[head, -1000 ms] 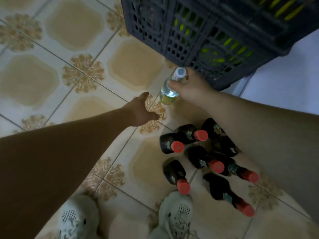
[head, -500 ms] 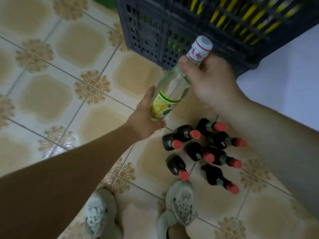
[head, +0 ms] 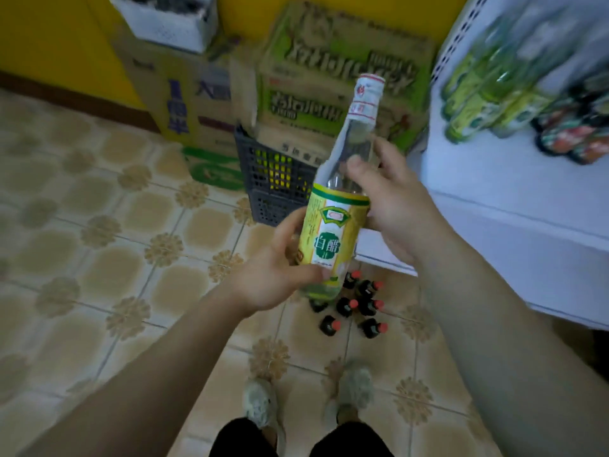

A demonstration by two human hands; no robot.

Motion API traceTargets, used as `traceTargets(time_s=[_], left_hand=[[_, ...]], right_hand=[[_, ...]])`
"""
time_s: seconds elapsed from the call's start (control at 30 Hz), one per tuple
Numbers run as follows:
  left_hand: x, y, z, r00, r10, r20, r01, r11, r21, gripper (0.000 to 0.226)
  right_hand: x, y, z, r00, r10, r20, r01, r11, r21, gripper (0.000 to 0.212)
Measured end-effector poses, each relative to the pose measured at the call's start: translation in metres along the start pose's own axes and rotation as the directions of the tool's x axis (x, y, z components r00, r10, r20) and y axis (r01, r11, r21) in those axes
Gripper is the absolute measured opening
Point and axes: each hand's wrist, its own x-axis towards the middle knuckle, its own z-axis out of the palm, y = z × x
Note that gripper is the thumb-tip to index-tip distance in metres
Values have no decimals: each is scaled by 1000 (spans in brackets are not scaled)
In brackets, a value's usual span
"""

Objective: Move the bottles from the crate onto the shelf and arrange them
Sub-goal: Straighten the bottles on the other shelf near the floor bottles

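head view: i see the clear bottle held tilted above the floor, in front of the dark crate. the left hand curls round its labelled base and the right hand grips its shoulder. the white shelf sits just to the right, and dark red-capped bottles stand on the tiles below.

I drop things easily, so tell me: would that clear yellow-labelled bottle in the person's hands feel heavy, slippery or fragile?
Probably fragile: the clear bottle looks like glass. Likely heavy for its size: it seems filled, and the left hand grips low while the right hand holds its shoulder. Smooth upper part may be slippery.
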Motion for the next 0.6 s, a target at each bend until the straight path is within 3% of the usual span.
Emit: traceTargets(time_s=[0.17,0.27,0.4,0.6], left_hand=[[-43,84,38,983,118,139,-126,991,53,74],[-51,107,75,961,152,232,-180,978,103,82],[-47,124,139,939,193,285,-244,957,156,74],[-25,121,258,917,182,354,-266,942,204,84]], right_hand=[[-65,-74,-48,992,-105,-72,107,994,26,37],[-102,-92,-84,976,-169,-136,175,984,36,30],[-147,-98,-144,951,-217,-221,231,972,42,27],[-200,-78,-250,922,-234,-309,244,970,-7,24]])
